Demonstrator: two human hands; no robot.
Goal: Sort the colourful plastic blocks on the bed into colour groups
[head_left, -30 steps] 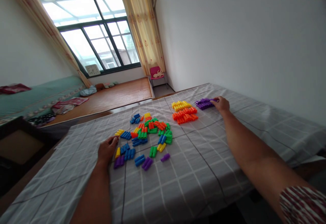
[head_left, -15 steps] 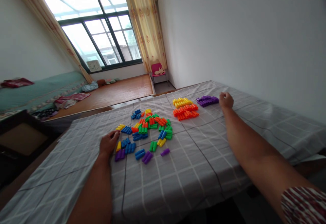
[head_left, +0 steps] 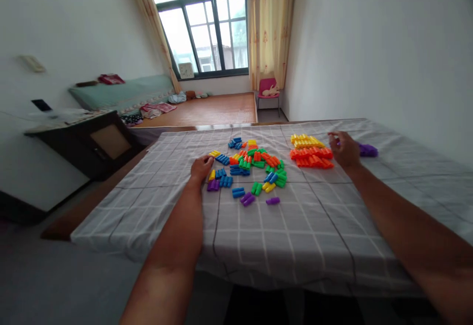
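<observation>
Head view, yellow pieces [head_left: 215, 153] beside left fingers [head_left: 209, 159]

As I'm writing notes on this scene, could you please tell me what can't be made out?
- Purple row's left part: head view, hidden behind the right hand.
- Whether the left hand touches the yellow pieces: head view, too small.
- The time on the clock: head view, small and blurred.
- Left arm's upper part: head view, cut off by the bottom edge.
</observation>
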